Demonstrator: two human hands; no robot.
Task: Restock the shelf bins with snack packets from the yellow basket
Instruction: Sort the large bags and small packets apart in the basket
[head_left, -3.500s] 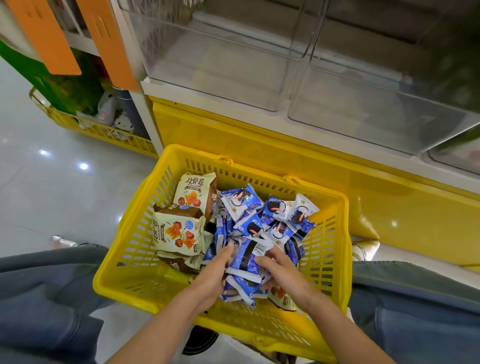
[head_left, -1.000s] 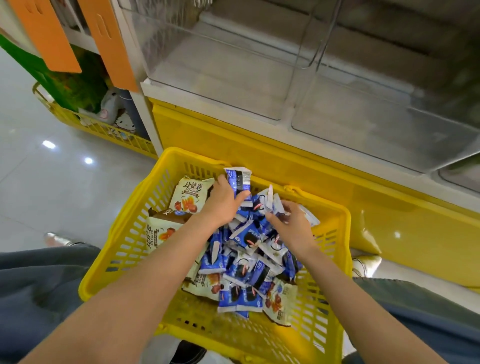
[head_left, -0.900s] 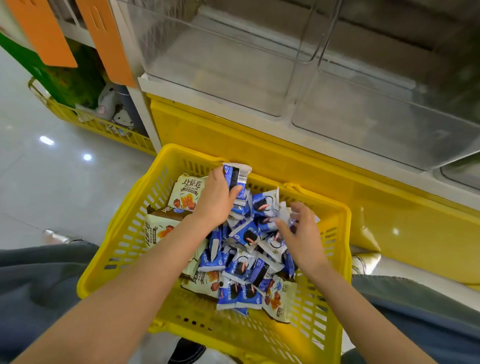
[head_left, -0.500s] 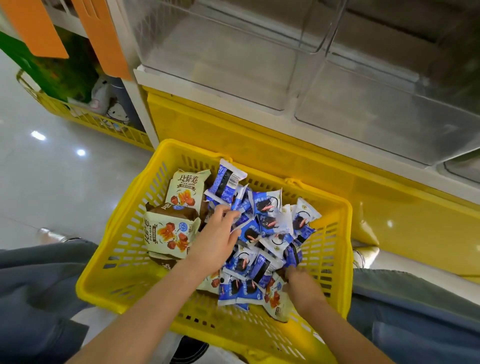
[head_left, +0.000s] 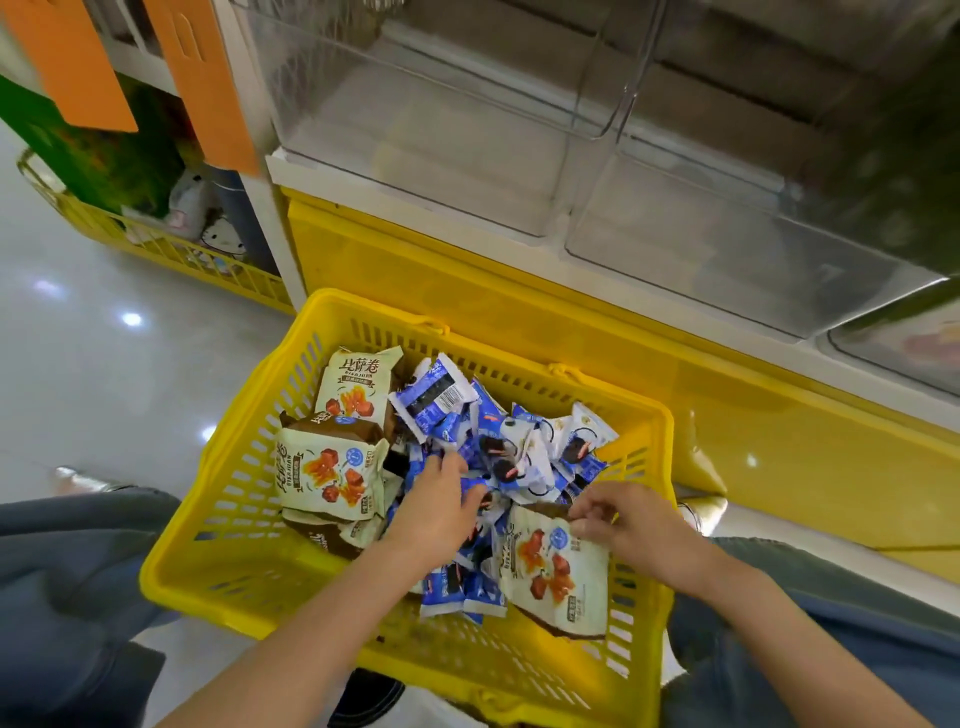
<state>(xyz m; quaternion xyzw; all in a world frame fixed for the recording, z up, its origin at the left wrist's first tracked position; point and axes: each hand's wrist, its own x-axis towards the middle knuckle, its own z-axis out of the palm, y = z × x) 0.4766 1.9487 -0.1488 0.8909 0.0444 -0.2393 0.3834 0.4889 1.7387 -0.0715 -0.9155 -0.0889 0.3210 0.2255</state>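
Right hand (head_left: 623, 519) is up out of the basket's near-right corner versus half a second ago and now pinches the top edge of a cream packet (head_left: 558, 571) between thumb and fingertips. Left hand (head_left: 439, 499) has slid slightly nearer, still in the blue packets (head_left: 524, 452).

Head view: left fingers curl down into the blue pile. Can't tell if they have closed on anything. All stock sits in the yellow basket (head_left: 218, 587). The clear shelf bins (head_left: 441, 145) above look bare, so by my read the restock has barely begun.

Risks:
- Cream packet is held by one edge only and lies over the blue ones. A quick lift could let it slip, or drag loose blue packets over the near rim.
- Left hand is working a loose, slick heap. A scoop will likely shed packets on the way up, onto the floor (head_left: 104, 389).
- Two products are mixed, so grabbing both at once invites a wrong-bin drop.
- Bin fronts are transparent. A full hand may clip the edge and spill.
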